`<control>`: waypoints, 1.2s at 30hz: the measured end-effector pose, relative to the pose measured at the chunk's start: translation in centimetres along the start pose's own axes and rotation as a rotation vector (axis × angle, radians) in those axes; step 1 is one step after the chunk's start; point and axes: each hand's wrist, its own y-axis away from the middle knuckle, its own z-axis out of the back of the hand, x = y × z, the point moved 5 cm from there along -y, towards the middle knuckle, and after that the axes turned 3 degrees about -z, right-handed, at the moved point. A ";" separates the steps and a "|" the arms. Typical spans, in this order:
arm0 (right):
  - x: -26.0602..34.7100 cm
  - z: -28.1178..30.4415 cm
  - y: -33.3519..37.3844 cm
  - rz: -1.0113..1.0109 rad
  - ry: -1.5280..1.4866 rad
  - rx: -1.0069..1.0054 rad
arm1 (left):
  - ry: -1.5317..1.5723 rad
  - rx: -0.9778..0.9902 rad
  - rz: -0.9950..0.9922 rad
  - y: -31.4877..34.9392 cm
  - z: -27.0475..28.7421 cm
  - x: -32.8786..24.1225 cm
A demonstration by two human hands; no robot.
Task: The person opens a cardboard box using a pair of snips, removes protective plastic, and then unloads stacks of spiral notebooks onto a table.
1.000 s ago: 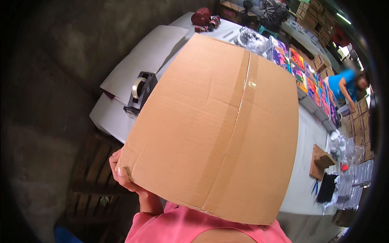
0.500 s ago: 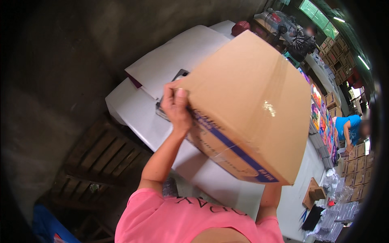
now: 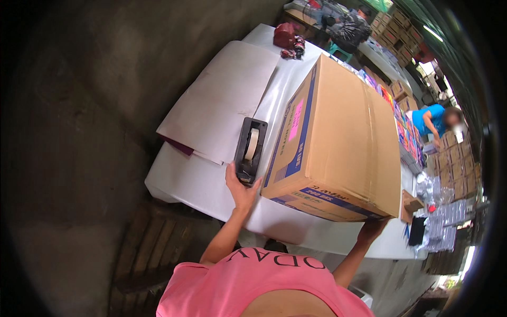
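A large taped cardboard box [image 3: 351, 137] with blue printed bands and a pink label sits on the white table [image 3: 211, 196], its near right corner at the table's front edge. My right hand [image 3: 373, 229] holds that corner from below, its fingers mostly hidden by the box. Left of the box lies a black tape dispenser [image 3: 246, 168] with a roll of pale tape [image 3: 252, 143]. My left hand [image 3: 243, 191] grips the dispenser's near end, thumb on one side and fingers on the other.
Large pale sheets [image 3: 216, 100] cover the table's left part. A dark red pouch [image 3: 284, 35] lies at the far end. Right of the box stand stacks of colourful printed items [image 3: 404, 129], a wooden piece [image 3: 411, 205] and clear plastic packs [image 3: 443, 232]. A person in blue [image 3: 430, 119] works beyond.
The box has turned and come down from a tilted position, showing its labelled side. My left hand has left the box's corner and moved to the tape dispenser. My right hand stays beneath the box.
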 end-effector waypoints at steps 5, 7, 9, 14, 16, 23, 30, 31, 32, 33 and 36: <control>-0.7 -0.6 -0.4 0.368 0.207 -0.257 | 0.019 0.011 0.026 -1.1 0.4 0.3; -0.5 -2.0 0.1 0.450 0.220 -0.326 | 0.136 -0.003 0.151 -3.5 1.7 -0.3; -0.7 -1.8 0.2 0.463 0.210 -0.352 | 0.416 0.002 0.437 -5.0 3.2 -0.4; -1.2 -0.3 0.3 0.496 0.207 -0.370 | 0.419 0.010 0.183 -10.7 7.8 -3.2; -2.9 1.8 -0.1 0.635 0.413 -0.389 | 0.403 -0.032 0.072 -13.6 7.6 -3.5; -2.2 -1.8 0.0 0.673 0.416 -0.361 | 0.459 -0.024 0.028 -24.3 1.0 4.9; 0.0 -3.9 1.4 0.640 0.474 -0.421 | -0.058 -0.046 0.000 -26.6 -0.9 10.7; 0.0 -3.6 1.6 0.627 0.471 -0.412 | -0.091 -0.041 0.002 -26.3 -1.4 11.6; 0.1 -3.2 1.7 0.614 0.467 -0.397 | -0.046 -0.007 0.030 -25.7 -1.8 11.9; 0.2 -2.8 1.8 0.574 0.467 -0.371 | -0.008 0.027 0.062 -24.8 -2.0 12.0; 0.3 -2.1 2.0 0.471 0.415 -0.280 | 0.082 -0.003 -0.003 -23.1 -1.7 12.2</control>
